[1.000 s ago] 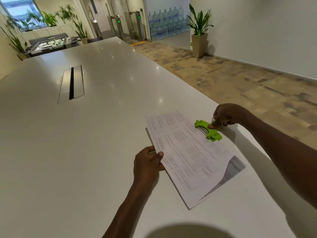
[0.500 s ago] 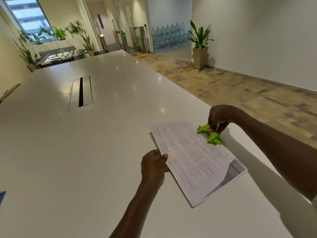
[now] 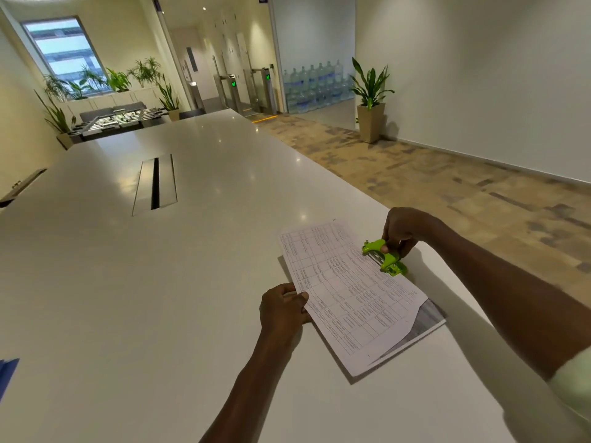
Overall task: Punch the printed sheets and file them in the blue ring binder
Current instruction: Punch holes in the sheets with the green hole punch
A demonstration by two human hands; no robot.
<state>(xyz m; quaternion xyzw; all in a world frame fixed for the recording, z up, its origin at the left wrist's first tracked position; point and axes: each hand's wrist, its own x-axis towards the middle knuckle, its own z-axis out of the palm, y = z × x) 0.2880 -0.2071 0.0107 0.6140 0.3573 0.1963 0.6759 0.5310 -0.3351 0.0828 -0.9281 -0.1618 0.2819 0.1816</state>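
Note:
The printed sheets (image 3: 351,295) lie in a stack on the white table (image 3: 160,298), near its right edge, with tables printed on the top page. A small green hole punch (image 3: 385,257) sits on the stack's right long edge. My right hand (image 3: 401,230) grips the punch from above with fingers and thumb. My left hand (image 3: 281,310) pinches the stack's left long edge. A corner of the blue ring binder (image 3: 7,374) shows at the far left edge of the view.
A metal cable hatch (image 3: 155,183) is set into the table farther away. The table's right edge runs diagonally just past the sheets, with carpeted floor beyond. A potted plant (image 3: 371,100) stands by the right wall.
My right hand has closed round the green punch and tilted it up on the sheets' edge. The view has risen, and the blue binder's corner has come into sight at left.

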